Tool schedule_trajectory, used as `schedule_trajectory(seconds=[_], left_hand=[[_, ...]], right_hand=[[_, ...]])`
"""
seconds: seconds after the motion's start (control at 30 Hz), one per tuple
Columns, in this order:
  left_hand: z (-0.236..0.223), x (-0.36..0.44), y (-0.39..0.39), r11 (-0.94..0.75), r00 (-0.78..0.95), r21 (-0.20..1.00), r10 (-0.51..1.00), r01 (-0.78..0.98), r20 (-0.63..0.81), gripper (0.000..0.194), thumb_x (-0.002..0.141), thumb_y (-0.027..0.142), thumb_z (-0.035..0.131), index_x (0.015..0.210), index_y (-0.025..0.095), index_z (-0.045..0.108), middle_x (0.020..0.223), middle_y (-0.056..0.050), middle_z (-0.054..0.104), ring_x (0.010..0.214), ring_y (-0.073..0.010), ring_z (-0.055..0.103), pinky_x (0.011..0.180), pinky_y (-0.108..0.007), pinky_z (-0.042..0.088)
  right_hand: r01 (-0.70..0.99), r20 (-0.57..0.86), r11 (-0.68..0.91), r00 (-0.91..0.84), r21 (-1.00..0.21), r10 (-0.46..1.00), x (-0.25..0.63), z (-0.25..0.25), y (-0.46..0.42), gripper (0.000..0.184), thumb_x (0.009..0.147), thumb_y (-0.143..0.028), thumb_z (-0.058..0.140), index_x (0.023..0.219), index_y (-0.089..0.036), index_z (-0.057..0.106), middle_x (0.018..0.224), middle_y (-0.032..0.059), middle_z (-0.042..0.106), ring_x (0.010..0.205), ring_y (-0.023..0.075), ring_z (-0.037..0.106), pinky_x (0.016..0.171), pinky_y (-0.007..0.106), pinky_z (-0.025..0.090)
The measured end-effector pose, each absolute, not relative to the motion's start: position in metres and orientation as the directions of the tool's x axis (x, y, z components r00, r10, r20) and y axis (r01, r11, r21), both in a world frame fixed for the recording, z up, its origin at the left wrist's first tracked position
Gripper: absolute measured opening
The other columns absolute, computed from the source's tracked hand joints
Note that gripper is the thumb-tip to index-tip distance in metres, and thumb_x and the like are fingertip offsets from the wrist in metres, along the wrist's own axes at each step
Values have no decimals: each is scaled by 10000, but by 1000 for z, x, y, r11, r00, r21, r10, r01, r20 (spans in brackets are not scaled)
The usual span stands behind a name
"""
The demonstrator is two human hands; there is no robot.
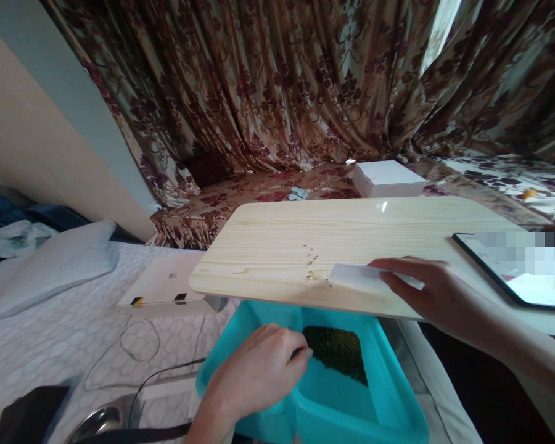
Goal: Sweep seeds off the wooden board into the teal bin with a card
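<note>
My right hand (419,287) holds a white card-like sheet (354,275) between thumb and fingers, low over the light wooden table (277,225). At the sheet's left edge lies a small scatter of pale and dark bits (315,271), too small to name. My left hand (263,364) is closed in a pinch above a turquoise divided bin (398,388); whatever is in its fingers, if anything, is hidden. Inside the bin's right compartment, a heap of dark green grains (335,351) rests toward the far side. My left hand and wrist cover much of the left compartment.
A tablet (494,271) lies on the table's right side. Behind the table sits a white box (388,176), before patterned curtains (277,80). On the bed at left are another white box (166,280), cables (141,339), a pillow (60,259) and a metal bowl (99,422).
</note>
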State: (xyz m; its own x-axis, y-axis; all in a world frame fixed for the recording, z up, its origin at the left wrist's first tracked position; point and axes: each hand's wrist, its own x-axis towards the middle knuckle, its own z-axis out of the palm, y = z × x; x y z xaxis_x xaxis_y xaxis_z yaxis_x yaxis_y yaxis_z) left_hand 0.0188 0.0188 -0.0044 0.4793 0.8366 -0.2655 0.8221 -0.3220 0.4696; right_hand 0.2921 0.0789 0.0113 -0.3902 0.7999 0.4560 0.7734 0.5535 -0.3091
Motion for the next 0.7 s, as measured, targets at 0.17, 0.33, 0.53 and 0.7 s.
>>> schedule_trajectory(seconds=[0.17, 0.33, 0.53, 0.7], left_hand=[[-4, 17, 20, -317, 473, 460, 837, 829, -275, 346, 974, 264, 398, 688, 191, 579, 741, -8, 645, 781, -173, 571, 687, -298, 314], [-5, 15, 21, -305, 462, 471, 846, 828, -264, 345, 969, 267, 401, 665, 191, 548, 715, -1, 629, 762, -168, 568, 666, -301, 295], [-4, 16, 22, -301, 462, 477, 846, 826, -267, 352, 970, 273, 392, 658, 192, 535, 707, -5, 627, 755, -166, 574, 663, -302, 289], [-4, 15, 21, -289, 455, 482, 848, 827, -271, 341, 963, 278, 399, 655, 193, 519, 708, -6, 625, 764, -170, 577, 661, -306, 285]], right_hand=[[773, 432, 548, -396, -320, 810, 296, 9, 78, 337, 929, -289, 459, 1027, -176, 761, 932, 102, 784, 750, 226, 736, 638, 322, 568], [749, 435, 562, -401, -351, 806, 295, 11, 74, 328, 931, -289, 466, 1031, -176, 756, 955, 100, 782, 775, 217, 734, 634, 307, 569], [735, 434, 575, -413, -359, 800, 288, 13, 72, 323, 914, -307, 462, 1015, -215, 756, 915, 61, 787, 722, 202, 732, 596, 306, 565], [733, 429, 576, -417, -363, 801, 288, 13, 71, 317, 916, -314, 467, 1017, -229, 754, 912, 57, 787, 733, 199, 732, 590, 298, 560]])
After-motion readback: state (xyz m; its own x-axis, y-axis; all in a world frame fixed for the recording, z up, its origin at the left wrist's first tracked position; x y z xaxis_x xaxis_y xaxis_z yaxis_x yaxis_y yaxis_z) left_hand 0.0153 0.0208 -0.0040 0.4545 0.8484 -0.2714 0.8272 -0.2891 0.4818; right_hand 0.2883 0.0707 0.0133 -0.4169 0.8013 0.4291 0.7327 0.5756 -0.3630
